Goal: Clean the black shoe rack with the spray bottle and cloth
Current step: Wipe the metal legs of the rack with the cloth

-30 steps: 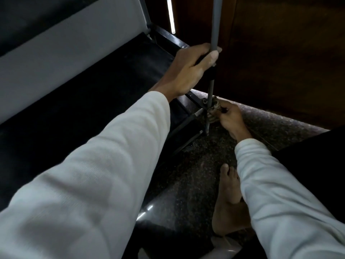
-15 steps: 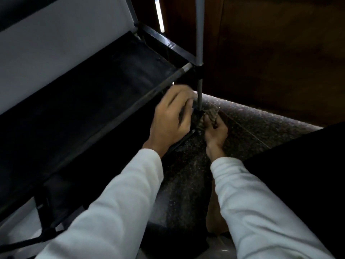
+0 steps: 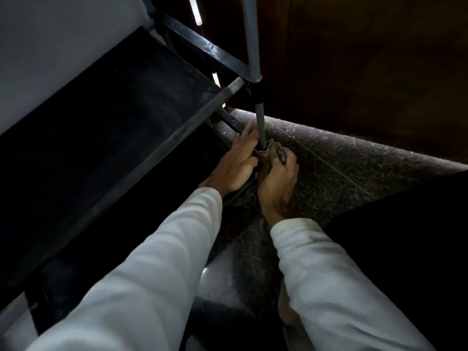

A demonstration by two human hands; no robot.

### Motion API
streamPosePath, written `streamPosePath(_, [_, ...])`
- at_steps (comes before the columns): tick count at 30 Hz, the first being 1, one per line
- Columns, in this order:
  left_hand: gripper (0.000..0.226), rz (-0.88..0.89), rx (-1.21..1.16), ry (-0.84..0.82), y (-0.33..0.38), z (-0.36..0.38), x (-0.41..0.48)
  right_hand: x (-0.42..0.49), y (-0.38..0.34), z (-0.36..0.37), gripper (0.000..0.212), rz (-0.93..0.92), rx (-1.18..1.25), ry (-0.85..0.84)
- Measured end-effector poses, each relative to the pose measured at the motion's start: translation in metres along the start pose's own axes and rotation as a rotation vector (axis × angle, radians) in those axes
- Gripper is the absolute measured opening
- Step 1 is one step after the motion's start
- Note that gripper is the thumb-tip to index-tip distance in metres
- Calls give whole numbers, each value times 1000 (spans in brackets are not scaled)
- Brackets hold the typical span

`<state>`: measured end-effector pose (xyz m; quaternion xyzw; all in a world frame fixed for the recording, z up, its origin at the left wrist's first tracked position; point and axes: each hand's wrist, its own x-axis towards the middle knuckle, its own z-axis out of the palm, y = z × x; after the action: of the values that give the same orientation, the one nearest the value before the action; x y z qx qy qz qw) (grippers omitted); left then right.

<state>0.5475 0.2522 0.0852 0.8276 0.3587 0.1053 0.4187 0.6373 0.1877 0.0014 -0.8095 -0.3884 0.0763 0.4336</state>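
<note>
As the right hand (image 3: 277,183) clutches the cloth (image 3: 266,157), the left hand (image 3: 234,165) has slid down the pole (image 3: 259,115) — hold unclear.

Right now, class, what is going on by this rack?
A person holds a cloth in the right hand, wrapped around the foot of the corner post of the shoe rack, down at the floor. The left hand sits against the same post foot; what it grips is hidden. No spray bottle is in view.
</note>
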Motion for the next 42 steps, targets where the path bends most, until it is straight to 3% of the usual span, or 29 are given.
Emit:
streamPosePath(4, [74,80,34,17,-8,1,4,-8,12,10,37,90,4,3])
streamPosePath(6, [74,79,65,21,-9,3,6,-9,28,13,35,198,35,-133])
streamPosePath(8, [73,94,124,29,-10,2,7,-8,42,16,37,179,-45,-236])
streamPosePath(11, [71,167,269,32,-14,-1,9,-6,48,20,37,172,-51,-267])
streamPosePath(20, [72,173,167,90,-15,-3,9,-6,15,21,36,13,175,129])
streamPosePath(24, [73,177,139,84,-18,-1,11,-5,29,25,49,138,221,-95])
streamPosePath(31, [70,171,93,99,-17,-2,10,3,68,32,47,86,105,-353])
streamPosePath(35, [71,163,78,91,-16,-3,9,4,64,36,40,57,103,-261])
streamPosePath(42, [71,156,83,102,-19,-2,9,13,51,27,49,232,142,-290])
